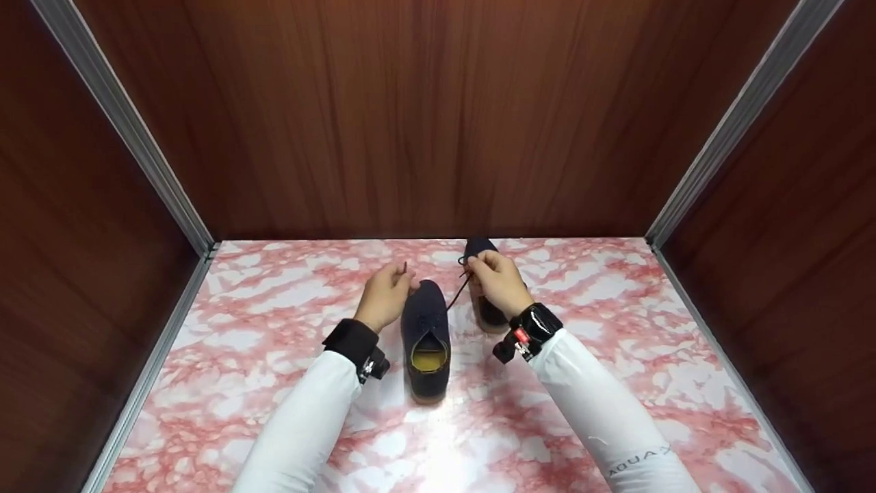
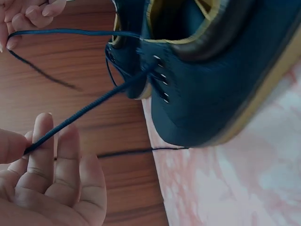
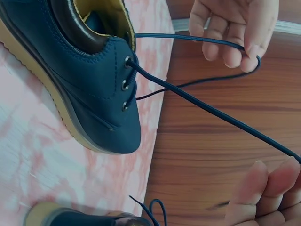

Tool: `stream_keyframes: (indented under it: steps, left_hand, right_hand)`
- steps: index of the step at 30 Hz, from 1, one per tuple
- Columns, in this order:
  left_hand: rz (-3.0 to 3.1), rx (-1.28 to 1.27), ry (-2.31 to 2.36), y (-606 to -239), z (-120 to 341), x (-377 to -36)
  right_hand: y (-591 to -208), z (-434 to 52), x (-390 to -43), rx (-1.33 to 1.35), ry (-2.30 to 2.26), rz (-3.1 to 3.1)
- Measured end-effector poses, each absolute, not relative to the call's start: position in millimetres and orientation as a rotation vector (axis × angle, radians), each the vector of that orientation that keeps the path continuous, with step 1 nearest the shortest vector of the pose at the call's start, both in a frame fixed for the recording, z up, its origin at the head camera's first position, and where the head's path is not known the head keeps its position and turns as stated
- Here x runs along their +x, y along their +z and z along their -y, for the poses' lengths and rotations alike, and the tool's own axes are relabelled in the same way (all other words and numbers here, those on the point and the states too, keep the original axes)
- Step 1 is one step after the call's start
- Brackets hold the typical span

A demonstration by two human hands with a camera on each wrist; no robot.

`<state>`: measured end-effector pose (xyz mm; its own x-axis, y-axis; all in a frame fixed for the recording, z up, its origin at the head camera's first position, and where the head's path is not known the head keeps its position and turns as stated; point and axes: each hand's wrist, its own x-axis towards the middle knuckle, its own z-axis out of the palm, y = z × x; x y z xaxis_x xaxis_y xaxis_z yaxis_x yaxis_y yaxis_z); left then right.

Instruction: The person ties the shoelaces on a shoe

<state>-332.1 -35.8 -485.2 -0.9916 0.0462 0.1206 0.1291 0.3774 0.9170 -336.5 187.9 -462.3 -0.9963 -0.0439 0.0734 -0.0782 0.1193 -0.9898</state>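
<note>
A navy lace-up shoe (image 1: 426, 301) with a yellow lining and tan sole stands on the floor, toe pointing away. My left hand (image 1: 387, 294), just left of its toe, pinches one end of the shoelace (image 2: 94, 107) between thumb and index finger. On the other side, my right hand (image 1: 499, 281) holds the opposite lace end at its fingertips. Both lengths run taut from the top eyelets (image 3: 128, 61) out to the hands, with loose tails hanging beyond the fingers. No bow or knot shows over the shoe's tongue.
The matching second shoe (image 1: 489, 318) stands further back on the right, partly behind my right hand, with looped laces (image 3: 157, 209). Brown wood-grain panels (image 1: 424, 123) rise behind and on both sides. The surface (image 1: 274, 383) has a red-and-white marbled pattern.
</note>
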Motion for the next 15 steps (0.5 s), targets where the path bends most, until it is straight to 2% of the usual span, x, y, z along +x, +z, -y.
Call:
stream_keyframes:
  steps: [10, 15]
  left_hand:
    - [2.559, -0.457, -1.588, -478, 15, -326]
    - [2.683, -0.457, -1.492, -490, 17, -326]
  right_hand:
    - [-460, -199, -332, 0.07, 2.123, 2.336]
    - [-460, -203, -331, 0.083, 2.111, 2.347]
